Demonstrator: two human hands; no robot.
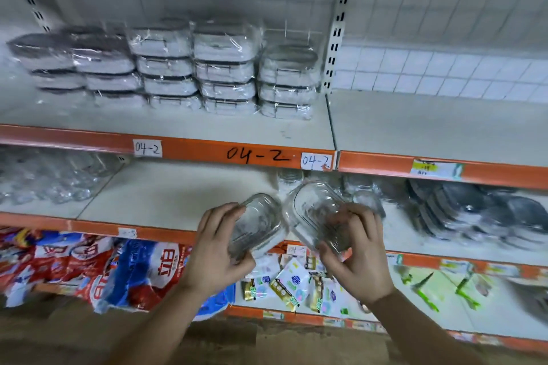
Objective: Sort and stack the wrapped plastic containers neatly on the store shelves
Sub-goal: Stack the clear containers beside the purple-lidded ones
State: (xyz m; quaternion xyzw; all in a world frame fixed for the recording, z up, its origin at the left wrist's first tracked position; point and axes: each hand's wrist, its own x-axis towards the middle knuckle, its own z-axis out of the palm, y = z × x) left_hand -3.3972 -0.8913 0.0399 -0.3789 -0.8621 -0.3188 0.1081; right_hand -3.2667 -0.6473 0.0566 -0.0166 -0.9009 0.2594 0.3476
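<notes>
My left hand (218, 249) grips a clear wrapped plastic container (261, 222), tilted, in front of the middle shelf's edge. My right hand (355, 249) grips a second clear wrapped container (314, 210), also tilted, its rim close to the first one. Both are held in the air above the orange shelf lip (148, 231). On the upper shelf (178, 124) stand several neat stacks of wrapped white containers with dark lids (225, 68).
The middle shelf holds clear jars at the left (53, 181) and a leaning pile of dark-lidded containers at the right (474, 216). Bare white board lies between them. Detergent bags (103, 270) and small packets (290, 284) fill the lowest shelf. The upper right shelf bay (444, 124) has nothing on it.
</notes>
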